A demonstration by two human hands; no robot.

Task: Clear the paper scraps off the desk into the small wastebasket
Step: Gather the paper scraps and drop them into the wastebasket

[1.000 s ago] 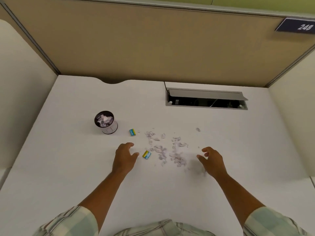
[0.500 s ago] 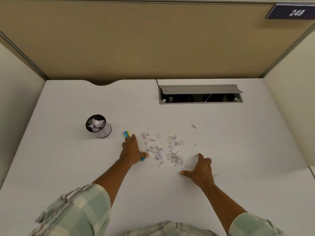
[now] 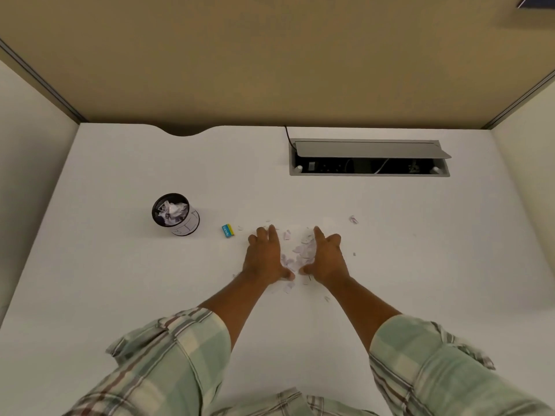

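Head view: left hand [image 3: 264,256] and right hand [image 3: 327,256], fingers spread flat, are corralling scraps [image 3: 301,250] between them; strays beyond the fingers are probably escaping the wastebasket [image 3: 175,214].

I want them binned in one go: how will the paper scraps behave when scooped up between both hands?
The paper scraps look tiny, thin and loose, so probably featherlight and floppy. Some already lie outside the left hand and right hand, so bits will likely slip out or flutter.
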